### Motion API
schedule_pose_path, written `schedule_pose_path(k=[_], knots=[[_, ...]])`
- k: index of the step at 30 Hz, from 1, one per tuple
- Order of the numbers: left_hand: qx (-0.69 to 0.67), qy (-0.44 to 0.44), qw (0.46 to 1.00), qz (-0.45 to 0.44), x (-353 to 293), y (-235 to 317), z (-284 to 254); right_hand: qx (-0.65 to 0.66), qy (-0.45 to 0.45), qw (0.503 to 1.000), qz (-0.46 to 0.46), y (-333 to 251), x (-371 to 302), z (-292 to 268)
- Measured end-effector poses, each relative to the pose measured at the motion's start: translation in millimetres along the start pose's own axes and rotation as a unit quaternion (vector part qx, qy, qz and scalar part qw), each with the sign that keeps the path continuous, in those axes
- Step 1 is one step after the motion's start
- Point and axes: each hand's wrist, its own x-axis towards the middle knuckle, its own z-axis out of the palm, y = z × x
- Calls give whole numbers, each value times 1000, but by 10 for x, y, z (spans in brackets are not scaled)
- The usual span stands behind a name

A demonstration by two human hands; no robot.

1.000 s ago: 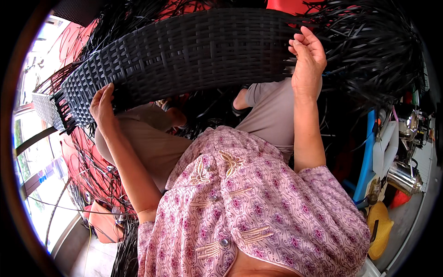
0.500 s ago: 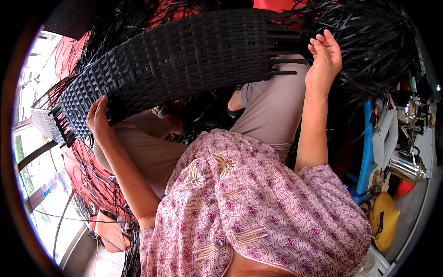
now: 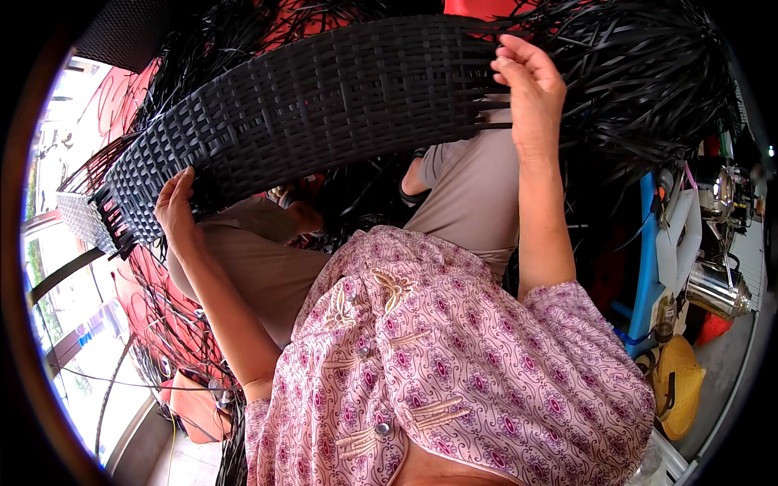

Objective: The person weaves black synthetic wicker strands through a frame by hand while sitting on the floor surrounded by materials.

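Observation:
A long black woven panel [image 3: 324,105] of flat plastic strips arches across the top of the view. My left hand [image 3: 177,212] grips its lower edge near the left end, fingers tucked under the weave. My right hand [image 3: 531,81] is raised at the panel's right end, pinching loose black strips [image 3: 640,73] where the weave stops and fans out into a tangle. My knees in tan trousers [image 3: 267,267] are below the panel.
Red wire frames [image 3: 154,324] stand at the left by a bright window. Several things sit at the right: a blue post [image 3: 648,267], shiny metal vessels [image 3: 717,283] and a yellow object [image 3: 677,389].
My right hand has moved right and up along the panel's end. The panel has shifted lower and more to the right. My left hand has slid down with its edge.

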Motion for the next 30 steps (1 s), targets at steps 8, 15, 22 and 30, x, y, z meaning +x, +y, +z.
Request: schedule_pose_path(k=[8,15,22,30], knots=[[17,-26,999,-10,-54,81,35,-227,-190,949,-106,-8,-183,410],[11,-39,999,-8,-53,79,52,-355,-209,888,-206,168,-251,610],[26,-46,999,6,-103,83,122,-400,-236,871,-160,134,-219,632],[35,-36,998,39,-135,98,211,-391,-278,860,-178,141,-102,657]])
